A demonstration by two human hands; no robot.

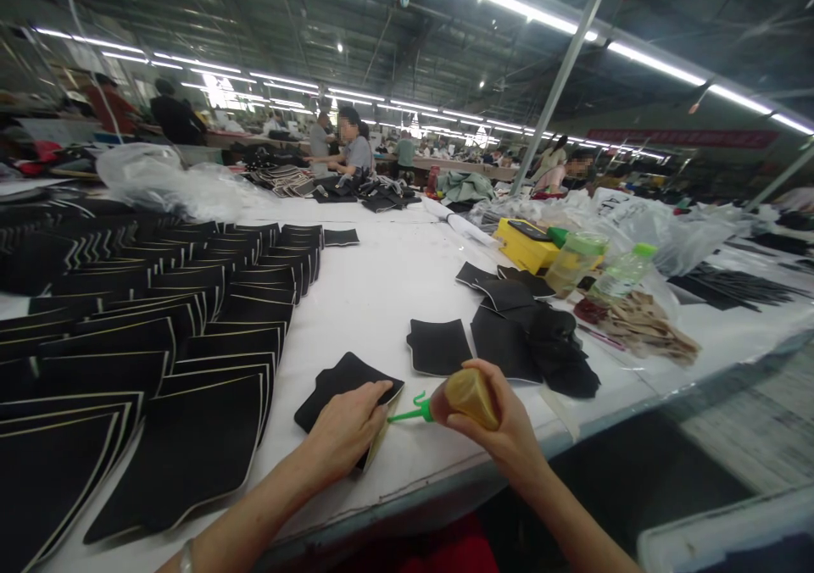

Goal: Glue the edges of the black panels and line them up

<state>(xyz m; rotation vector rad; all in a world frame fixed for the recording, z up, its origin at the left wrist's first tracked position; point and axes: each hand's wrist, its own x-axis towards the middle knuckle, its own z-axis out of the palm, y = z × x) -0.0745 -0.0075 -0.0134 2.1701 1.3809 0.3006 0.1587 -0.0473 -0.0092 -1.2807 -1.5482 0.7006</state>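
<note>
My left hand (347,429) presses down on a black fabric piece (347,378) near the table's front edge, its fingers lying on the piece. In my right hand (502,416) is an amber glue bottle (471,397), tilted sideways with its green nozzle (410,412) pointing left. The nozzle tip is at the right edge of the black piece, just beside my left fingertips. Another black piece (438,347) lies flat behind the bottle, next to a pile of black fabric (509,336).
Rows of overlapping black pieces (216,420) cover the left of the white table (387,276). At the right stand a yellow box (525,247), a green-capped bottle (627,272) and plastic bags (667,225). A person (356,149) works across the table.
</note>
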